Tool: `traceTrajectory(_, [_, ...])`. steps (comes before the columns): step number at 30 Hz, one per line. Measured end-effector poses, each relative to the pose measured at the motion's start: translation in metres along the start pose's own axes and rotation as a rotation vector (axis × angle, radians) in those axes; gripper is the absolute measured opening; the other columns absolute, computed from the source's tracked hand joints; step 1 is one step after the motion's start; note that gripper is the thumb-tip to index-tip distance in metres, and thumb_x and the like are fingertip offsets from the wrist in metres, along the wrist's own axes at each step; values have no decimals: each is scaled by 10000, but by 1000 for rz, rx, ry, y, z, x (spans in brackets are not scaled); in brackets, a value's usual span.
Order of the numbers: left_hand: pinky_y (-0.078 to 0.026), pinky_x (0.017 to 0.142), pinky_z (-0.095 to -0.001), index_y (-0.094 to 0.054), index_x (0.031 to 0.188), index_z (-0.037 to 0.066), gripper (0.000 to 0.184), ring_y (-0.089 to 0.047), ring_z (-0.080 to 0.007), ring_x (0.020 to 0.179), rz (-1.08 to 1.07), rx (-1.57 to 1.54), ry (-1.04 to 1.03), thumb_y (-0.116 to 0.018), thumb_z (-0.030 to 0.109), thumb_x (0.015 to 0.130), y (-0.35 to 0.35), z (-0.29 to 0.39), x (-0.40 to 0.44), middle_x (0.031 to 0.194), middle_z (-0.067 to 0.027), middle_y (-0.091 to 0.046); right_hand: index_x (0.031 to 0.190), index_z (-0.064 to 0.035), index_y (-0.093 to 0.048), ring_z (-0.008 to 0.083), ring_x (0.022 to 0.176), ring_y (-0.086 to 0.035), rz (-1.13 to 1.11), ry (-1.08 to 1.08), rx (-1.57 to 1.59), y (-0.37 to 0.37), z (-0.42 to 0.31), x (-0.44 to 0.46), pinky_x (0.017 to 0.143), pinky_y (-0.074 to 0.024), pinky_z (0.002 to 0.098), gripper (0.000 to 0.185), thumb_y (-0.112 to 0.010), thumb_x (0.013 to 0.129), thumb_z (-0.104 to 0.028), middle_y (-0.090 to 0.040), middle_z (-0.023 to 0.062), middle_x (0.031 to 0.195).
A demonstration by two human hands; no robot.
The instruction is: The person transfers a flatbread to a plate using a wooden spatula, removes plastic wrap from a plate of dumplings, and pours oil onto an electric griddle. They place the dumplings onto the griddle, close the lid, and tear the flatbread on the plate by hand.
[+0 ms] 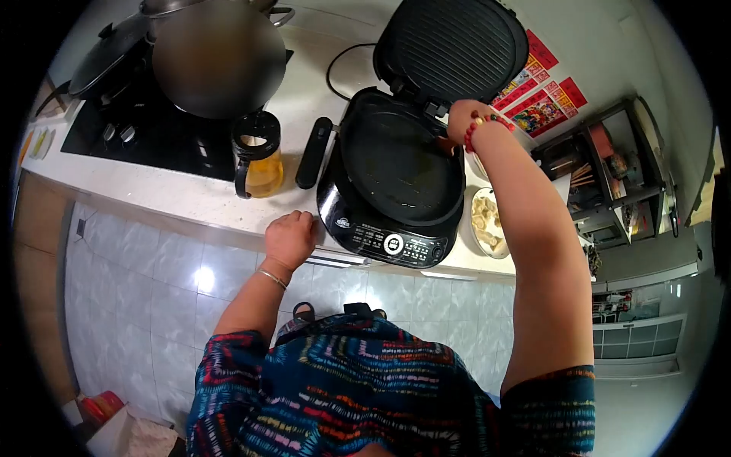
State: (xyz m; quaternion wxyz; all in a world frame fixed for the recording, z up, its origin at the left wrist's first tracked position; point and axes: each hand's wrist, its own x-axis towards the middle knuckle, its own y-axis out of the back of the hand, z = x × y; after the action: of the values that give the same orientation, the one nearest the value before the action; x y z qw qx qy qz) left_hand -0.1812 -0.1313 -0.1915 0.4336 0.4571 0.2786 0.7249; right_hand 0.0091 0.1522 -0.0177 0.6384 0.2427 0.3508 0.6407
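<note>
While the black ridged lid point(454, 53) stands raised, presumably for access, the right hand point(463, 122), grip indeterminable, is at the round black electric griddle's point(400, 171) far-right edge. The left hand point(291, 238), fingers curled together, likely braces at the white desk's point(183, 187) near edge.

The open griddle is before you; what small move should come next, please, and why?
Perhaps move the right hand to the plate of dumpling-like pieces: the lid is up, the griddle holds no food, and the plate stands beside it.

Hands point(291, 240) at open griddle point(396, 167), jug point(263, 171) left, dumplings point(486, 219) right
</note>
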Motion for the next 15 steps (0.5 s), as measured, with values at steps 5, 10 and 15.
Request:
traceTrajectory(5, [-443,514,-350,-512,663,104,86,-546,-242,582,12,-11,-31,-568,167,645,0,-1,-1,630,-54,-528,1104,-204,-506,176,1051,-434,-7,299,-369,11,-23,86,895,-311,429,568,-472,610,-482,-504,38,1114])
traceTrajectory(10, [-444,546,-342,-513,667,105,89,-551,-221,616,-6,-23,-35,-573,162,635,-2,-3,-1,643,-47,-522,1171,-324,-446,115,1167,-328,109,553,-602,18,-50,154,978,-209,467,779,-484,497,-712,-451,-67,1203])
traceTrajectory(15, [-446,558,-327,-507,657,105,99,-554,-211,623,-3,-9,-32,-577,157,612,-3,-3,-2,653,-44,-526,1057,-251,-540,117,1064,-428,260,795,-637,76,-79,105,939,-304,334,485,-565,650,-515,-522,-35,1112])
